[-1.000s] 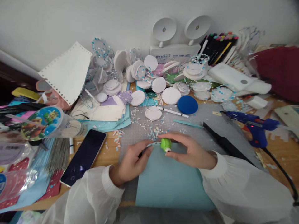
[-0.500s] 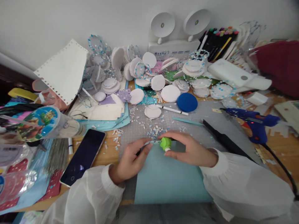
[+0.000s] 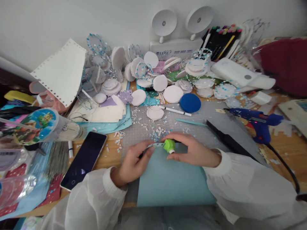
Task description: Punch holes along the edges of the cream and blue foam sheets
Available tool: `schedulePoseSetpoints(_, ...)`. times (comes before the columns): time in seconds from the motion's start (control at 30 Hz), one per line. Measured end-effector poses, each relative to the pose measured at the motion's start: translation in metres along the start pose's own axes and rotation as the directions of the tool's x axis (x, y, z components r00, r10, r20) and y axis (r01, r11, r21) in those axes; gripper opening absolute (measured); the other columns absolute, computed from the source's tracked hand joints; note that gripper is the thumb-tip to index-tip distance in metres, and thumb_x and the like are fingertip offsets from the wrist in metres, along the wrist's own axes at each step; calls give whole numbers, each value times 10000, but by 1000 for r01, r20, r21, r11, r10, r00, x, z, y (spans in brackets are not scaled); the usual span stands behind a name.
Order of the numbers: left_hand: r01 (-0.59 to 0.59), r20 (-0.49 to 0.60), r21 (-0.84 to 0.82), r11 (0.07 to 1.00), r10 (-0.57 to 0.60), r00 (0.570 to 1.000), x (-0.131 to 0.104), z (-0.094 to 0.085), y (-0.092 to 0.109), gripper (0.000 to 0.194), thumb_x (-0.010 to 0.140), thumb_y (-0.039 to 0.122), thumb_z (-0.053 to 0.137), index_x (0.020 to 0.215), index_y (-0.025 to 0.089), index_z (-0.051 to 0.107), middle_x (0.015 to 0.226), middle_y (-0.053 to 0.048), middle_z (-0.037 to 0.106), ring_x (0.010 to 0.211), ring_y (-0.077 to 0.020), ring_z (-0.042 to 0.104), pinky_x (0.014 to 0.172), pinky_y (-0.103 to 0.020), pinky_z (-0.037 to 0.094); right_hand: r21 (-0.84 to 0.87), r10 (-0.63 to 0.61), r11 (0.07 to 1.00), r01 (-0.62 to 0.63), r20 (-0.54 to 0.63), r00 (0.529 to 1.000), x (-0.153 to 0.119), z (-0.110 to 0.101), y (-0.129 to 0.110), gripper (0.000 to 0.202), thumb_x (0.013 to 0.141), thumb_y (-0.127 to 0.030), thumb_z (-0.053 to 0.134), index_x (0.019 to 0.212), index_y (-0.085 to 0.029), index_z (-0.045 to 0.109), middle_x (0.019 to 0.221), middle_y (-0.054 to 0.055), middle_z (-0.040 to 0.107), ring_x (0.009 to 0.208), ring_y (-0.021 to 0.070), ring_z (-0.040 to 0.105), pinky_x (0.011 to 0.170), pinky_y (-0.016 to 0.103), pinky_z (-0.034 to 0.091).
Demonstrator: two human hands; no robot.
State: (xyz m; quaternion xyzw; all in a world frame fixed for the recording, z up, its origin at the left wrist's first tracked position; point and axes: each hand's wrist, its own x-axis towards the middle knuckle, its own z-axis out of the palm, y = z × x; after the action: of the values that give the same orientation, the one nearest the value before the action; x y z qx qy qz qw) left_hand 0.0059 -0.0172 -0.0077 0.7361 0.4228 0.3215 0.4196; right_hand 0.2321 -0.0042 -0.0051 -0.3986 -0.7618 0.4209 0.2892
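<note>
A sheet of light blue paper (image 3: 175, 185) lies on the grey cutting mat in front of me. My left hand (image 3: 134, 161) pinches its far left edge between thumb and fingers, and small cut-outs show along that edge. My right hand (image 3: 193, 151) is closed on a small green craft punch (image 3: 169, 146), thumb on the near side and fingers on the far side. The punch sits at the sheet's far edge, a little right of my left fingertips. Tiny blue and white paper bits (image 3: 159, 132) lie scattered just beyond.
A black-handled tool (image 3: 225, 139) and a blue glue gun (image 3: 259, 121) lie to the right. On the left are a phone (image 3: 83, 159) and a clear cup (image 3: 45, 124). White paper discs (image 3: 173, 94), a blue round lid (image 3: 190, 103) and a pen (image 3: 176, 110) lie beyond.
The view has shifted slightly. Both hands stay at the paper's far edge, with the green craft punch still in the right hand.
</note>
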Motion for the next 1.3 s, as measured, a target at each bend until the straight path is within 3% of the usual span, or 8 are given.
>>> schedulePoseSetpoints(0.23, -32, -17, 0, 999, 32, 999, -2, 0, -3, 227, 923, 221, 467, 1045, 145, 644, 951, -62, 712, 790, -144, 652, 719, -221, 517, 24, -11, 1000, 11, 8, 1000, 2, -3, -1, 368, 734, -308, 751, 1076, -238, 634, 1017, 43, 684, 938, 205, 637, 832, 335, 509)
schedulePoseSetpoints(0.43, -75, -14, -2, 997, 75, 997, -1, 1, -3, 211, 916, 202, 478, 1028, 147, 648, 917, -64, 712, 804, -150, 660, 728, -228, 516, -32, 13, 999, -13, 9, 1000, 1, 2, 3, 383, 737, -331, 749, 1084, -238, 615, 1045, 57, 676, 987, 230, 617, 865, 379, 489)
schedulePoseSetpoints(0.67, -99, -16, -2, 995, 99, 995, -1, 2, -2, 206, 911, 183, 476, 1007, 146, 655, 877, -53, 709, 780, -140, 655, 713, -213, 503, -59, -41, 997, 39, -41, 998, 0, 10, 2, 240, 795, -295, 691, 985, -193, 586, 922, 62, 641, 865, 201, 590, 785, 341, 480)
schedulePoseSetpoints(0.83, -13, -24, 11, 1000, 14, 1000, 1, 0, 0, 195, 906, 225, 489, 1019, 160, 635, 921, -48, 698, 790, -142, 637, 706, -232, 491, -131, -83, 989, 72, -77, 994, -2, 13, 2, 215, 811, -264, 667, 990, -203, 564, 935, 69, 623, 908, 227, 553, 820, 380, 435)
schedulePoseSetpoints(0.9, -6, -74, 66, 998, 11, 997, 4, -2, 2, 210, 872, 267, 544, 1041, 160, 611, 960, -61, 684, 831, -161, 627, 733, -265, 490, -173, -110, 980, 95, -84, 990, -2, 15, 1, 206, 819, -243, 653, 995, -196, 557, 924, 69, 610, 893, 231, 537, 807, 390, 416)
schedulePoseSetpoints(0.97, -83, -111, 208, 975, 107, 988, 6, -5, 6, 329, 797, 359, 638, 1060, 165, 598, 1008, -80, 664, 917, -208, 605, 806, -334, 467, -222, -145, 967, 126, -75, 986, -1, 18, -2, 186, 828, -217, 632, 992, -184, 551, 898, 64, 592, 862, 227, 518, 784, 393, 397)
schedulePoseSetpoints(1.1, -253, 12, 512, 821, 287, 958, 9, -5, 11, 616, 629, 641, 698, 1038, 187, 621, 1033, -82, 665, 963, -269, 563, 871, -437, 362, -348, -185, 923, 164, -26, 982, 0, 26, -9, 148, 823, -203, 620, 944, -165, 544, 852, 57, 551, 831, 227, 473, 761, 396, 367)
schedulePoseSetpoints(1.3, -304, 79, 601, 739, 324, 943, 9, 0, 11, 385, 749, 532, 658, 849, 162, 616, 838, -41, 682, 848, -213, 571, 830, -412, 334, -447, -225, 871, 204, 6, 974, 0, 32, -14, 146, 776, -157, 636, 881, -149, 535, 821, 53, 529, 830, 229, 454, 766, 400, 366)
